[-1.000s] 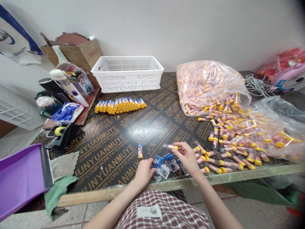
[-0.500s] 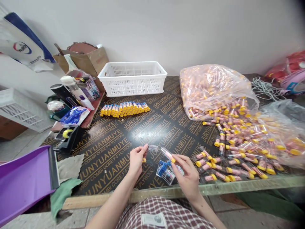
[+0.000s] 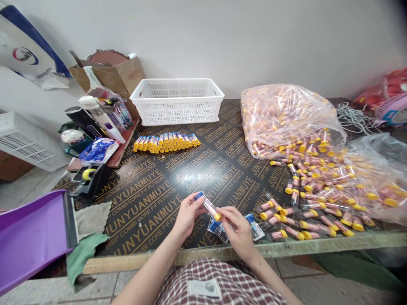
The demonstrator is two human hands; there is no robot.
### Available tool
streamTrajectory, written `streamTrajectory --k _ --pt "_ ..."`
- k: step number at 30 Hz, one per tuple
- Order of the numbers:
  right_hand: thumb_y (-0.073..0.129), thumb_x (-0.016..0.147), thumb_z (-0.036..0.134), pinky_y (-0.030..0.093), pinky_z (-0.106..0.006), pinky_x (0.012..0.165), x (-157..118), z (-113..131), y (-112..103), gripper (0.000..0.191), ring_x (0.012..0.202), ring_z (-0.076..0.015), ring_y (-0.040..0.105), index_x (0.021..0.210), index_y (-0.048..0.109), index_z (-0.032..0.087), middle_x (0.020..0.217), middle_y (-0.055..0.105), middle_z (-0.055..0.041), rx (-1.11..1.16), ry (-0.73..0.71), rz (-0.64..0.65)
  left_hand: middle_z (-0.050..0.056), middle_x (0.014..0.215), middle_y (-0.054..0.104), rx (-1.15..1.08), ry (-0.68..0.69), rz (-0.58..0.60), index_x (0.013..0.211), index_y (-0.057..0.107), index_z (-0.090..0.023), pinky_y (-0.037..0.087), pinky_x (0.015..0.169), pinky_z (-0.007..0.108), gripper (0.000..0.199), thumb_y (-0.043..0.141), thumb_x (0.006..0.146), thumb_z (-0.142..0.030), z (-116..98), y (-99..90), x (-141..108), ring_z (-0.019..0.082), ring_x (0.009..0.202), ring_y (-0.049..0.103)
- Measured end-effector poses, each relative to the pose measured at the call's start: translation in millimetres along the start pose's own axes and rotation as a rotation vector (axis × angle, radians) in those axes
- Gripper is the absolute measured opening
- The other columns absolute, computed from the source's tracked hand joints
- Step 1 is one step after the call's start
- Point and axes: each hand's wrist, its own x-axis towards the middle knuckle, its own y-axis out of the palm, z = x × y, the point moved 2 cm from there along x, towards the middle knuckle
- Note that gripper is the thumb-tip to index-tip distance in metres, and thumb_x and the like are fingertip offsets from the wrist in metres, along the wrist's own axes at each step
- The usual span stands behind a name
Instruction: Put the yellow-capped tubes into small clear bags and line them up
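Both hands meet over the near middle of the table on one clear plastic tube (image 3: 209, 206) with a yellow cap and pink-printed contents. The fingers of my right hand (image 3: 237, 228) are closed round its yellow-capped lower end. My left hand (image 3: 188, 214) pinches the tilted tube's upper end, where something blue (image 3: 199, 195) shows at the fingertips; whether it is a cap or a folded piece, I cannot tell. Beneath and beside my right hand lie flat blue printed pieces (image 3: 254, 228), partly hidden by it. Loose yellow-capped tubes (image 3: 280, 234) are scattered to the right.
Bundled tubes with yellow ends (image 3: 167, 142) lie in rows before a white plastic basket (image 3: 178, 112). At the back right a large clear bag (image 3: 286, 110) spills tubes. A tape dispenser (image 3: 90, 180) and a purple dustpan (image 3: 34, 237) are on the left.
My hands have come together on the tube, the right one moving slightly left. Blue now shows at the tube's upper end, and more of the flat blue pieces is uncovered on the right.
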Motion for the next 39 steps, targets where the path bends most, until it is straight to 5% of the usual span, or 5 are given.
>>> streamTrajectory --k 8,12,26,33,39 --pt "0.052 0.064 0.007 0.034 -0.05 0.106 9 -6 -1 0.084 0.134 -0.0292 0.029 0.141 0.026 0.027 0.148 0.025 -0.0082 0.015 -0.102 0.182 0.007 0.073 0.068 0.045 -0.241 0.262 0.08 0.068 -0.009 0.048 0.063 0.025 0.035 0.08 0.06 -0.034 8 9.2 -17 0.013 0.062 0.061" --pt "0.048 0.059 0.003 0.035 -0.045 0.107 9 -5 0 0.089 0.128 -0.0255 0.041 0.141 0.024 0.026 0.141 0.038 -0.0084 0.142 -0.09 0.329 0.008 0.072 0.068 0.058 -0.283 0.289 0.08 0.069 -0.008 0.047 0.059 0.024 0.036 0.081 0.058 -0.035 14 11.2 -21 0.013 0.061 0.061" --pt "0.051 0.063 0.005 0.038 -0.044 0.106 6 -7 3 0.088 0.127 -0.0243 0.043 0.141 0.02 0.028 0.14 0.04 -0.0086 0.283 -0.063 0.29 0.006 0.07 0.068 0.07 -0.249 0.235 0.079 0.066 -0.009 0.048 0.059 0.025 0.04 0.081 0.055 -0.038 13 13.4 -22 0.013 0.058 0.061" --pt "0.057 0.074 0.018 0.039 -0.045 0.102 11 -20 -17 0.081 0.129 -0.0251 0.039 0.143 0.016 0.03 0.147 0.027 -0.0091 0.113 -0.015 0.205 -0.003 0.055 0.059 0.943 0.244 -0.307 0.101 0.058 -0.018 0.042 0.057 0.027 0.058 0.076 0.055 -0.048 -17 -59.7 23 0.017 0.056 0.058" --pt "0.054 0.083 0.028 0.036 -0.044 0.103 16 -66 -67 0.038 0.121 -0.025 0.045 0.121 0.055 0.022 0.132 0.046 -0.0107 -0.505 0.088 0.039 0.005 0.068 0.065 1.52 0.24 -0.381 0.105 0.057 -0.019 0.039 0.059 0.029 0.059 0.053 0.071 -0.066 -29 -68.9 27 0.025 0.069 0.062"
